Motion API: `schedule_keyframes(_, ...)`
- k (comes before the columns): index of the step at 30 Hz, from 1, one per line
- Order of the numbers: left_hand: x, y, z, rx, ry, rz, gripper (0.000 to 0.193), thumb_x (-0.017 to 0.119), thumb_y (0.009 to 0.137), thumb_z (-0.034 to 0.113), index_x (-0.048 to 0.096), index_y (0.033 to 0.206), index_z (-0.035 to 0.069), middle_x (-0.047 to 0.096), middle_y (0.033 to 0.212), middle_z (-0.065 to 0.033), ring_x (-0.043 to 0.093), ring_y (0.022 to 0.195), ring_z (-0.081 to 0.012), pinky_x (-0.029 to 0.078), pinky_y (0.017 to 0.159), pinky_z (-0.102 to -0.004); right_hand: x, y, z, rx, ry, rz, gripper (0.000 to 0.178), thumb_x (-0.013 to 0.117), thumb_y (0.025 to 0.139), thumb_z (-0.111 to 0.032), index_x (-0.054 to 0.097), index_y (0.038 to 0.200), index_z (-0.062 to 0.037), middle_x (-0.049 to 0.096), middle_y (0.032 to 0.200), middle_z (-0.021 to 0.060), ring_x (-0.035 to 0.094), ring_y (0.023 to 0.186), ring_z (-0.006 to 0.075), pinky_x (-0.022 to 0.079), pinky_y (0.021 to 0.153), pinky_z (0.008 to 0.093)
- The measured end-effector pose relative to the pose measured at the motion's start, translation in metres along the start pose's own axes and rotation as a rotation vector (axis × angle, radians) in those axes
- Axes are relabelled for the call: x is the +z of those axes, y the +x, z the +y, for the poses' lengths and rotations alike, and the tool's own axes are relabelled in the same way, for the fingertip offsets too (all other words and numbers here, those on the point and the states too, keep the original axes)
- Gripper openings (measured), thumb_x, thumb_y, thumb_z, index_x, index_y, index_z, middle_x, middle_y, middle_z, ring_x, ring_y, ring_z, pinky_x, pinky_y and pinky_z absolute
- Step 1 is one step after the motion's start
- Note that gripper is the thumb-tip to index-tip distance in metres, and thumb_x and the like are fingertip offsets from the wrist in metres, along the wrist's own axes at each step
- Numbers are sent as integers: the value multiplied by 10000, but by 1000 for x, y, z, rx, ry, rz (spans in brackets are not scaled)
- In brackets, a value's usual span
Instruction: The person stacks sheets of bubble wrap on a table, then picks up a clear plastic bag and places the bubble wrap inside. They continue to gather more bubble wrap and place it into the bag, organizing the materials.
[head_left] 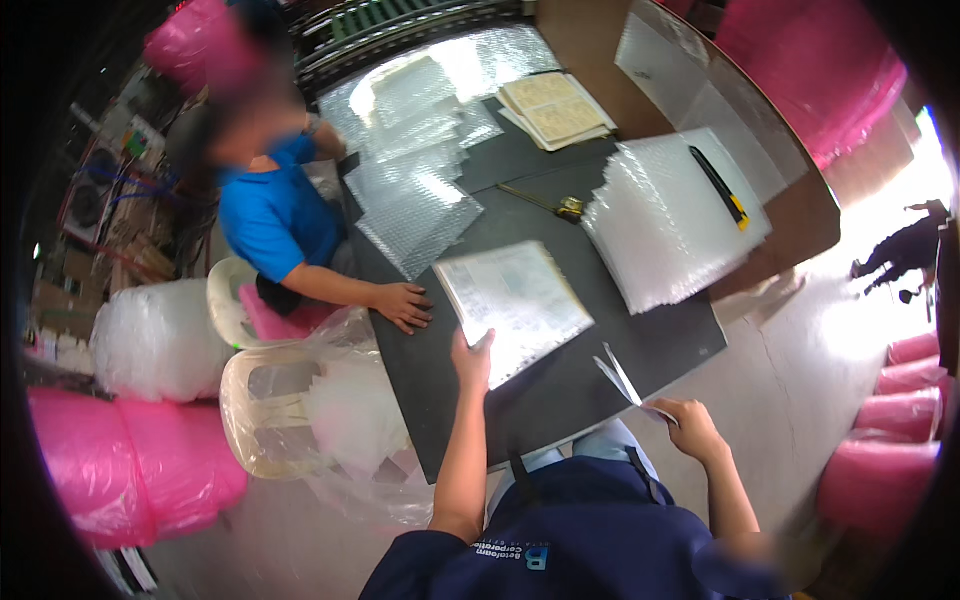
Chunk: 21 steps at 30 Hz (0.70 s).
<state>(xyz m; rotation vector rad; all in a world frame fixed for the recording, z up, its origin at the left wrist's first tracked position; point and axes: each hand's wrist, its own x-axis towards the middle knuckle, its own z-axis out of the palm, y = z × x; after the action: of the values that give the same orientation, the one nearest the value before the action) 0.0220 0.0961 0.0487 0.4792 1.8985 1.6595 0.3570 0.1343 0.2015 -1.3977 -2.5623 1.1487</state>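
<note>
My left hand (473, 360) is closed on the near left edge of a white paper document in a shiny clear sleeve (520, 305), thumb on top, over the dark table (560, 400). At the table's near right edge my right hand (693, 430) pinches a folded white paper (622, 380), its leaves standing apart. Beyond the document lies a yellow and black tape measure (569, 209) with some of its blade drawn out. A stack of bubble wrap sheets (665, 225) rests at the right, with a black and yellow utility knife (720, 190) on top.
At the left sits a person in a blue shirt (275, 215), one hand (403, 306) flat on the table. Loose bubble wrap sheets (415, 215) and an open record book (555, 108) lie farther back. Plastic chairs (238, 415) and pink rolls (140, 460) stand left; a brown panel (800, 235) borders the right.
</note>
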Motion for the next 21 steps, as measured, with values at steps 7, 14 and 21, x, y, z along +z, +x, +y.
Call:
schedule_keyframes(7,3,-86,115,760,856,-375,196,536,764,-13,510,958,-2,459,1232,-208,528,1030,-360,485,817,-377,-9,-21,10,199,-90,-38,423,489,677,29,624,1043,-134,628,833,168,586,767,347,463,704,400)
schedule_keyframes(14,42,-102,-47,359,1132,-1195,417,638,758,268,474,1078,58,398,1281,-178,462,1089,-351,439,865,-455,0,-37,16,400,-191,-97,581,465,620,63,601,1119,-203,638,865,151,596,806,317,461,718,399)
schedule_keyframes(21,20,-64,-137,687,959,-951,533,618,764,300,492,1264,166,292,1423,-126,223,1319,-361,169,1027,-551,4,-29,46,210,-195,-129,479,499,690,-30,600,1115,-225,644,950,114,608,908,281,479,731,398)
